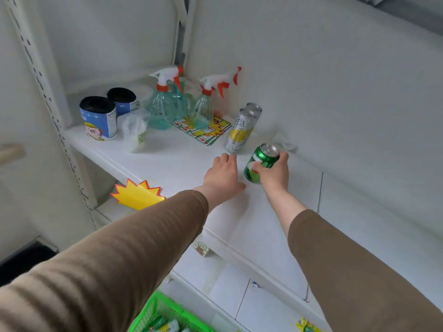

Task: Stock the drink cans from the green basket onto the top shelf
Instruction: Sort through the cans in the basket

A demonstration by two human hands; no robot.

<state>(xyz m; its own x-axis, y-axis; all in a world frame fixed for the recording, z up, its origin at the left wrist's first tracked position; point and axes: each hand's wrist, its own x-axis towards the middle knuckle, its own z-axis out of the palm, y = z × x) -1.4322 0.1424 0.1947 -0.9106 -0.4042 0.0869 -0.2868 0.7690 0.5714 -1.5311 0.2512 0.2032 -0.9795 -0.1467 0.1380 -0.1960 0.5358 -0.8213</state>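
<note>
Fingers (260, 167) of the right hand (273, 174) wrap around the lower half of a green soda can (260, 164), thumb on the near side and the other fingers behind it, so the hold is closed and firm. The can leans: its silver top points away and to the right, its base is toward the person and seems to be just above or barely on the top shelf (182, 164); I cannot tell if it already touches. The long axis must therefore turn upright before the can is let go.

The left hand (223, 174) lies flat and open on the shelf just to the left of the can, holding nothing, its fingertips almost at the foot of two tall white and yellow cans (239, 130). These stand upright one behind the other, near the back wall, just beyond the green can.

So the free place is to the right of the tall cans, and the right hand is nearer to it. The green basket (153, 315) is far below, with more packages inside.
</note>
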